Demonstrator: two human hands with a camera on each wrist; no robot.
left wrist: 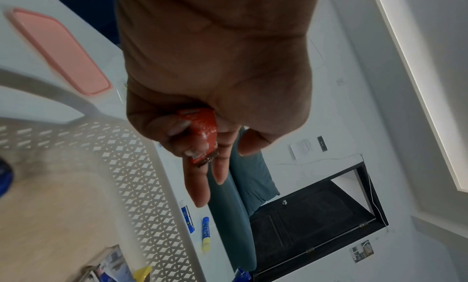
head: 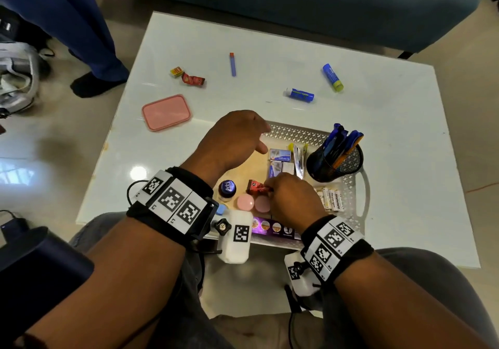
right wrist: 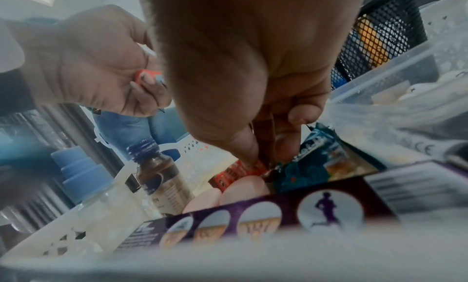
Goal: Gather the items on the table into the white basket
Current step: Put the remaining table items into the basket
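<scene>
Step in hand: depositing small sachets into the white basket (head: 348,186), which sits at the near edge of the table (head: 378,122).

The right hand (head: 293,200) is lowered inside the basket, thumb and fingertips (right wrist: 253,156) pinched on a red sachet (head: 255,187) resting against two pink round lids (head: 253,203). The left hand (head: 237,138) hovers over the basket's far-left corner, fingers curled around a second red sachet (left wrist: 205,134), with two fingers extended.

Next move, as a judgement: the right hand releases its sachet and withdraws upward; the left hand then drops its sachet onto the bare basket floor beneath it.

Items not yet gathered lie toward the far edge of the table: a pink rectangular lid (head: 166,112) at the left, a small yellow-red packet (head: 176,71) beside another red sachet (head: 193,79), a blue-and-orange tube (head: 232,64), and two blue glue sticks (head: 316,86) at the right.

Clearance: the basket's right side is occupied by a black mesh pen holder (head: 334,162), small boxes (head: 280,162) and a battery pack (head: 332,198); a purple carton (head: 275,228) lines its near wall. Open floor remains at the basket's left-centre. The pen holder stands tall; reaches to the glue sticks should pass over or left of it.
</scene>
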